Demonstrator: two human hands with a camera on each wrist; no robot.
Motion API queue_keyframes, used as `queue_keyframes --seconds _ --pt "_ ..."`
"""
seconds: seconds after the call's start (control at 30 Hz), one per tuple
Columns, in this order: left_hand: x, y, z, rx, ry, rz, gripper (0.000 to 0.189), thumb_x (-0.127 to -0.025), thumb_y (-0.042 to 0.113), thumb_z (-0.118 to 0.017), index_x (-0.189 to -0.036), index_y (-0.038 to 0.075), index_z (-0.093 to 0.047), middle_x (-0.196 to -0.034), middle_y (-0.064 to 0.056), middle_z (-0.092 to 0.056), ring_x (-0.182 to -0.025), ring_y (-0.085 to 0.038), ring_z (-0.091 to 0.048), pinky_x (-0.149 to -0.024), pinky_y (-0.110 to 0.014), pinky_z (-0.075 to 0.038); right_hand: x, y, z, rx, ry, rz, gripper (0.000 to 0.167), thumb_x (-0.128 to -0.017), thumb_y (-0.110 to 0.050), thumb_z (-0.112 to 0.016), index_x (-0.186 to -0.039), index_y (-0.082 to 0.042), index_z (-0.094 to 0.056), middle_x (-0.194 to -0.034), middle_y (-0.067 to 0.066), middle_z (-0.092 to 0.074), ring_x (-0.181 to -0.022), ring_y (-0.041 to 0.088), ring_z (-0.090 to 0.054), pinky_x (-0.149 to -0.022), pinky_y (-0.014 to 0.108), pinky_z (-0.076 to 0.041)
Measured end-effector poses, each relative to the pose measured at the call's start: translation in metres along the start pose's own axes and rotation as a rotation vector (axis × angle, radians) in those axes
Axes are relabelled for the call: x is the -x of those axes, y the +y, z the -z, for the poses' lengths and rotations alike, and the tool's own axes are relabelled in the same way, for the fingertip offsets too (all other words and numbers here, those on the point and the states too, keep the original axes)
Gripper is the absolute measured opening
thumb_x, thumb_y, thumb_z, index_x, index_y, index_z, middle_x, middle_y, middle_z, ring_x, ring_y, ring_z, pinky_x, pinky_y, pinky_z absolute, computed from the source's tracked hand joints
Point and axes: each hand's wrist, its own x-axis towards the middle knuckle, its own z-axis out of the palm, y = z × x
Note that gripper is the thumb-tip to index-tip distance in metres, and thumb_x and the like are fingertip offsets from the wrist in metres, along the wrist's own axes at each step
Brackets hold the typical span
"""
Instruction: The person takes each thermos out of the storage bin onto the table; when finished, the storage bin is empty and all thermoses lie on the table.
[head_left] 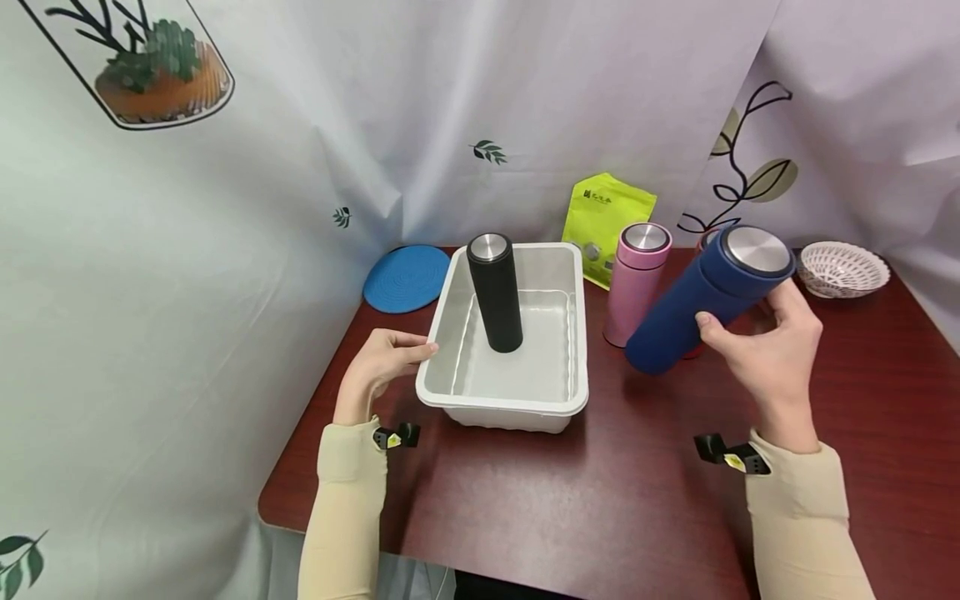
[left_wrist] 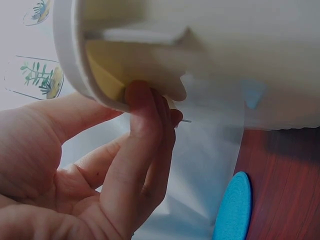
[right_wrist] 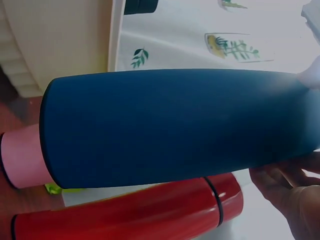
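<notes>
My left hand pinches the left rim of a white plastic bin, its thumb and fingers at the edge in the left wrist view. Inside the bin a black thermos with a silver lid stands upright. My right hand grips a blue thermos near its silver-topped end, tilted with its base down toward the left. Just left of it stands a pink thermos. Behind the blue one, mostly hidden in the head view, is a red thermos.
A blue round mat lies behind the bin on the left. At the back, a lime-green pouch leans against the curtain. A white woven basket sits at the back right of the dark red table.
</notes>
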Motion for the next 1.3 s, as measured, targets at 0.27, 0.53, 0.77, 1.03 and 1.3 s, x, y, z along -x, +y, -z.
queue_keyframes --seconds 0.27,0.53,0.77,1.03,1.3 --pt "0.001 -0.001 -0.001 0.005 0.001 0.004 0.043 -0.089 0.015 -0.072 -0.123 -0.009 -0.062 -0.123 -0.026 -0.062 -0.094 -0.024 -0.071 -0.092 -0.045 -0.055 0.001 0.027 0.017 0.155 -0.022 0.021 0.057 -0.064 0.013 -0.075 -0.119 0.000 -0.068 -0.108 0.005 -0.068 -0.085 0.009 -0.063 -0.077 0.013 -0.053" --pt "0.001 0.000 0.001 0.001 -0.002 0.002 0.043 -0.089 0.015 -0.071 -0.123 -0.009 -0.062 -0.123 -0.026 -0.062 -0.093 -0.024 -0.071 -0.093 -0.044 -0.054 0.003 0.027 0.020 0.225 0.032 -0.060 0.053 -0.065 0.009 -0.077 -0.116 -0.003 -0.070 -0.104 -0.005 -0.068 -0.088 0.006 -0.062 -0.078 0.009 -0.050" --pt "-0.001 0.001 0.002 -0.008 -0.009 0.008 0.045 -0.089 0.018 -0.072 -0.124 -0.008 -0.062 -0.124 -0.025 -0.062 -0.102 -0.033 -0.069 -0.092 -0.042 -0.055 0.006 0.015 0.019 0.295 0.049 -0.079 0.048 -0.066 0.007 -0.077 -0.112 -0.003 -0.072 -0.099 -0.017 -0.063 -0.089 0.001 -0.059 -0.078 0.007 -0.048" --pt "-0.004 0.003 0.003 -0.014 -0.027 0.018 0.046 -0.090 0.018 -0.071 -0.126 -0.007 -0.061 -0.125 -0.025 -0.062 -0.103 -0.032 -0.069 -0.096 -0.045 -0.053 0.007 0.043 0.038 0.418 0.050 -0.100 0.050 -0.065 0.001 -0.082 -0.113 -0.006 -0.072 -0.097 -0.021 -0.060 -0.086 -0.001 -0.058 -0.074 0.005 -0.047" --pt "-0.003 0.000 0.003 0.003 -0.016 0.022 0.045 -0.090 0.018 -0.071 -0.127 -0.007 -0.061 -0.127 -0.024 -0.061 -0.100 -0.027 -0.069 -0.098 -0.045 -0.052 0.000 0.053 0.048 0.508 0.047 -0.099 0.048 -0.065 -0.004 -0.084 -0.111 -0.012 -0.073 -0.095 -0.024 -0.057 -0.079 -0.006 -0.055 -0.066 0.004 -0.044"
